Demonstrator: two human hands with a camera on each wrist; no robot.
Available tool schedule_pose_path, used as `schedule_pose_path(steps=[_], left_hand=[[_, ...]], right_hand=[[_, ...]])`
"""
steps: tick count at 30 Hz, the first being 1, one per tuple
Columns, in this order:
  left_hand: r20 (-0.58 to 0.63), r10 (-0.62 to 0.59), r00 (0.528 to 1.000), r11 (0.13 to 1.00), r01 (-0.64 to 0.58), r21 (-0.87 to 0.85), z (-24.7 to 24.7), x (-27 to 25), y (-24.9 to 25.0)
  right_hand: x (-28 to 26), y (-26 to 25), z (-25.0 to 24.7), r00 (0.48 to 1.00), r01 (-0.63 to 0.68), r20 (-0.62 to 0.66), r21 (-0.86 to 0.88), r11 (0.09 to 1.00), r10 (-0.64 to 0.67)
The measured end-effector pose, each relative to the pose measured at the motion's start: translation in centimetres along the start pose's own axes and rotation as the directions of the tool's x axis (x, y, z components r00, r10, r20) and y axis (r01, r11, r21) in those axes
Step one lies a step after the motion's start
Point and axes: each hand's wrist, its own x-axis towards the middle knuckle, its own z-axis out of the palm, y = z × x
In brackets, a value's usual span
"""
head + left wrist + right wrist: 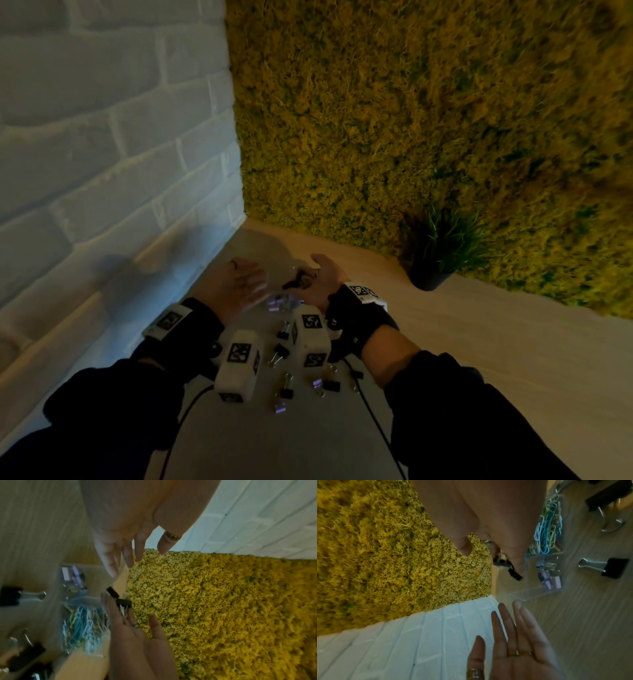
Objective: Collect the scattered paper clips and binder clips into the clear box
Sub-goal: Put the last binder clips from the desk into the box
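Observation:
The clear box (286, 301) stands on the wooden table between my hands; it holds coloured paper clips (82, 616) and small purple binder clips (551, 582). My right hand (310, 270) is just beyond the box, and black binder clips (122, 601) lie in its lightly curled fingers, with the thumb held apart. My left hand (253, 279) faces it, fingers (508, 616) straight and spread, holding nothing. Several black and purple binder clips (281, 353) lie scattered on the table nearer me, one (607, 568) beside the box.
A white brick wall (102, 154) runs along the table's left side and a moss wall (411, 120) closes the back. A potted grass plant (442, 253) stands at the back right. Black cables (373, 421) trail from my wrists across the near table.

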Motion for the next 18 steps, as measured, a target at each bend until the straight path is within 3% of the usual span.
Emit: schedule_pose_path(steps=[3, 6, 8, 10, 11, 12, 13, 14, 15, 18], left_hand=[[-0.046, 0.054, 0.997, 0.994, -0.058, -0.089, -1.5, 0.3, -1.1], [-0.152, 0.059, 0.987, 0.998, -0.064, -0.029, -2.0, 0.0, -2.7], [-0.191, 0.079, 0.978, 0.986, -0.048, 0.16, -1.7, -0.3, -3.8], [-0.135, 0.149, 0.98, 0.865, -0.063, 0.497, -1.3, -0.5, -4.6], [-0.059, 0.184, 0.981, 0.719, -0.093, 0.689, -1.0, -0.4, -5.1], [0.035, 0.192, 0.981, 0.523, -0.133, 0.842, -0.6, -0.3, -5.6], [0.119, 0.166, 0.979, 0.333, -0.169, 0.928, -0.2, 0.1, -6.1], [0.185, 0.115, 0.976, 0.164, -0.203, 0.965, 0.0, 0.3, -6.7], [0.225, 0.05, 0.973, 0.026, -0.227, 0.974, -0.2, 0.7, -7.4], [0.184, -0.11, 0.977, -0.209, -0.203, 0.957, 0.0, 0.9, -8.9]], right_hand=[[-0.2, -0.1, 0.0, 0.998, -0.052, 0.044, 0.0, 0.999, 0.052], [-0.8, -0.2, -1.2, 0.998, -0.009, 0.062, -0.001, 1.0, 0.009], [-2.1, -0.7, -2.8, 0.996, 0.054, 0.075, -0.038, 0.998, -0.051], [-3.0, -1.5, -4.9, 0.987, 0.158, 0.054, -0.304, 0.94, -0.149], [-3.4, -1.7, -6.1, 0.975, 0.206, 0.049, -0.554, 0.806, -0.216], [-3.3, -1.6, -7.4, 0.958, 0.21, 0.062, -0.813, 0.543, -0.278], [-2.9, -1.4, -8.6, 0.945, 0.186, 0.116, -0.96, 0.209, -0.307], [-2.4, -0.7, -9.7, 0.941, 0.176, 0.194, -0.98, -0.091, -0.276], [-1.9, 0.4, -10.6, 0.949, 0.176, 0.235, -0.949, -0.263, -0.211], [-1.0, 3.7, -12.0, 0.973, 0.186, 0.229, -0.869, -0.459, -0.04]])
